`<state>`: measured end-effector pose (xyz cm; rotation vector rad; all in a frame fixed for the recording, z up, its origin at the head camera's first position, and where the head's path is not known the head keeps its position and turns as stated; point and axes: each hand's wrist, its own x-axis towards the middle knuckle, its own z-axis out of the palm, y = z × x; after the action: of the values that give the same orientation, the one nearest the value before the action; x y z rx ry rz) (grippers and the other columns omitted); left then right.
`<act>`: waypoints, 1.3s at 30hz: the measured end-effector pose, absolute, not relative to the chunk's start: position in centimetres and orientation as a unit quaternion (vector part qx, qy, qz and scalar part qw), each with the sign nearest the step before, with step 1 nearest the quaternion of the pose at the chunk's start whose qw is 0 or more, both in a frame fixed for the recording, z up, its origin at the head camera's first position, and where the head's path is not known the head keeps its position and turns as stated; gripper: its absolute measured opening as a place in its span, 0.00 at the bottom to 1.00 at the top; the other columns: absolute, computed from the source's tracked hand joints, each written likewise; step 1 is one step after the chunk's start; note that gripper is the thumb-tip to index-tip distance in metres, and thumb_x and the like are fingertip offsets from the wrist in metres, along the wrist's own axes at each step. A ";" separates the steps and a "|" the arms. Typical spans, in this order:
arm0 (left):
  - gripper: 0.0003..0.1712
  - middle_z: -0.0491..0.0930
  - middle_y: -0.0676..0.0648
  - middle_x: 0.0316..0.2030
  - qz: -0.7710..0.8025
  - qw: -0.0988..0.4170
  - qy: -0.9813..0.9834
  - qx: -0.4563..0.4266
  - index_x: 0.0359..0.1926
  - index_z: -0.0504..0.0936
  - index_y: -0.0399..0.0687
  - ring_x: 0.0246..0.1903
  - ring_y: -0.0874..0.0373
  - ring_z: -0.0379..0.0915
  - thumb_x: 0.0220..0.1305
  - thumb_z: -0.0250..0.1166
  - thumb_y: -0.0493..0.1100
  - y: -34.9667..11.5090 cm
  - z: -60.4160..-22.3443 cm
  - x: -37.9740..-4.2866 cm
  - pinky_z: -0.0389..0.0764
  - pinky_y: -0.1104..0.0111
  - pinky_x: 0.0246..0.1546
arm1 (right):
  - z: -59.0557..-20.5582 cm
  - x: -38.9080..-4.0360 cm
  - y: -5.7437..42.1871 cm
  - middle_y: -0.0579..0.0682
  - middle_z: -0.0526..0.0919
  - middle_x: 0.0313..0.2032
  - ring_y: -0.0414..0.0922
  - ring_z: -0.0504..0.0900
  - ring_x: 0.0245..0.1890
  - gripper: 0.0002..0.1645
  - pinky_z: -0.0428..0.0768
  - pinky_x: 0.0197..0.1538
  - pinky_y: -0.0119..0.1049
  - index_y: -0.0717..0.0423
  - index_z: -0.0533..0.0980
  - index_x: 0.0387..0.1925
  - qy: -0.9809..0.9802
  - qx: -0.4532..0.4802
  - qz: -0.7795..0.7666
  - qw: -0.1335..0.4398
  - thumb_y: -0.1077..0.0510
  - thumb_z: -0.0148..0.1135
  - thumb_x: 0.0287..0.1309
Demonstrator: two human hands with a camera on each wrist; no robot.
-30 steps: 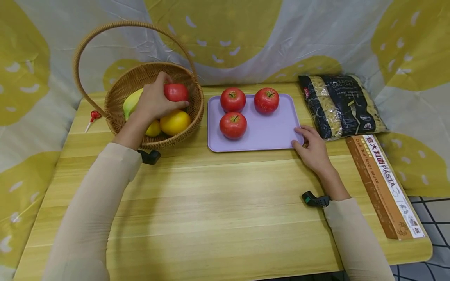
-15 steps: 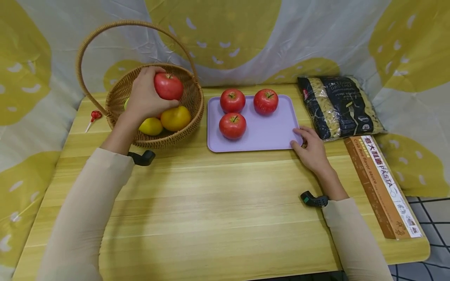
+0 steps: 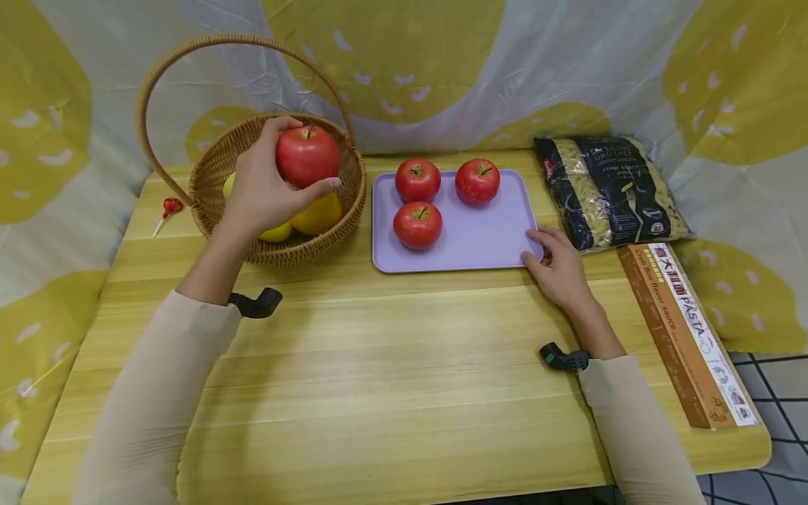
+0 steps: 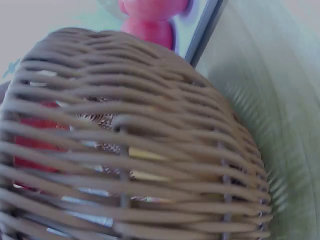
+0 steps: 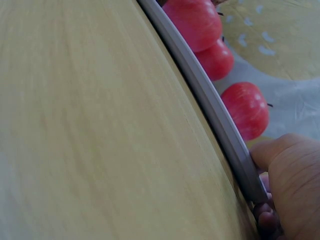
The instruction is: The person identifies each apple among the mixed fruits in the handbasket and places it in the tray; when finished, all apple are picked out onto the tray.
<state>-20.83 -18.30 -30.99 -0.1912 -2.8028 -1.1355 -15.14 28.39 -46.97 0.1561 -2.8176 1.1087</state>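
My left hand [image 3: 261,179] grips a red apple [image 3: 308,156] above the wicker basket [image 3: 284,256], fingers behind it and thumb along its front. Under the apple, yellow fruit [image 3: 318,214] lies in the basket, and a bit of green fruit [image 3: 228,186] shows behind the hand. The left wrist view is filled by the basket's woven side [image 4: 150,165]. A lilac tray [image 3: 482,235] bears three red apples on its left and back part. My right hand [image 3: 558,270] pinches the tray's right edge, thumb on the near side; in the right wrist view its fingers wrap the tray's corner.
A black bag of pasta [image 3: 612,193] lies at the back right. In front of it is a long brown pasta box [image 3: 688,337]. A red lollipop [image 3: 168,210] lies left of the basket, whose tall handle [image 3: 236,41] arches over it. A patterned cloth [image 3: 404,84] hangs behind.
My left hand has lifted the apple off the fruit in the basket, first to the left and up, then slightly right. My right hand stays at the tray's edge.
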 end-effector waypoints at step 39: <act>0.51 0.79 0.59 0.59 -0.455 0.016 -0.856 -0.243 0.67 0.73 0.63 0.55 0.64 0.76 0.41 0.83 0.63 -3.3 -34.4 -18.3 0.81 0.66 0.55 | -47.1 -15.2 28.3 0.66 0.72 0.68 0.56 0.76 0.45 0.27 0.66 0.43 0.29 0.67 0.76 0.64 -0.926 0.054 0.367 0.062 0.60 0.63 0.66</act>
<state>-18.30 -3.34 -34.36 -0.7547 -2.6638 -1.4160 -15.16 28.34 -47.07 0.1647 -2.8006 1.1102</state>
